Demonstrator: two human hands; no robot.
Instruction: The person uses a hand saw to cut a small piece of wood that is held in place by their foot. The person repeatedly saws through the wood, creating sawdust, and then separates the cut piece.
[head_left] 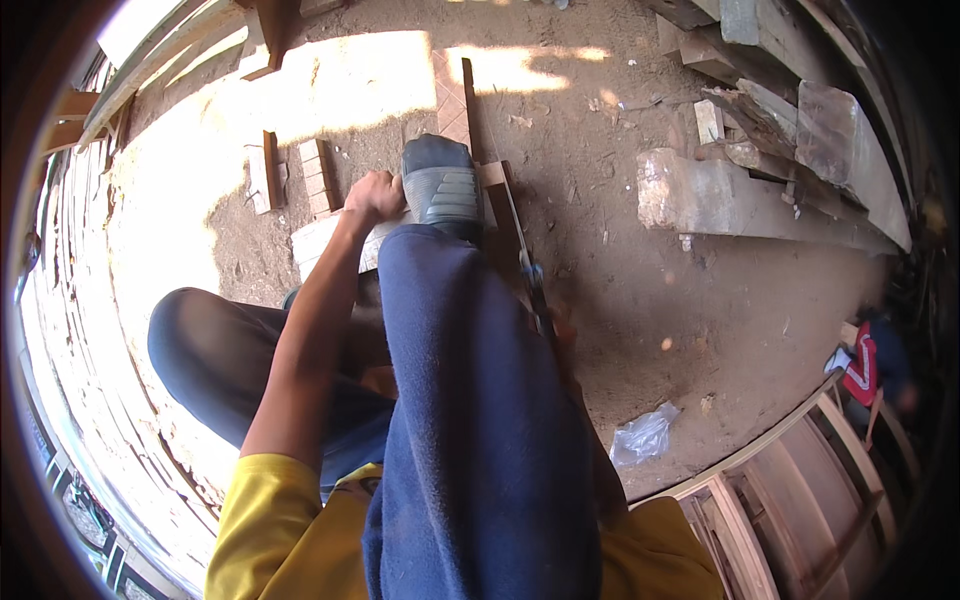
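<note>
Left hand [375,195] curls closed at the shoe's [440,190] nine o'clock (what it grips, I cannot tell); the right hand [565,338], blurred at five o'clock, hides its grip beside the saw [533,275]. That thin blade probably flexes, so hold its handle; the marked wooden strip [452,110], at twelve, looks stiff, best held by its edges.

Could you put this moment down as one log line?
Left hand: beside dark shoe | Right hand: blurred, partly hidden, at long thin tool | Nearby: wooden strip, plastic bag
</note>
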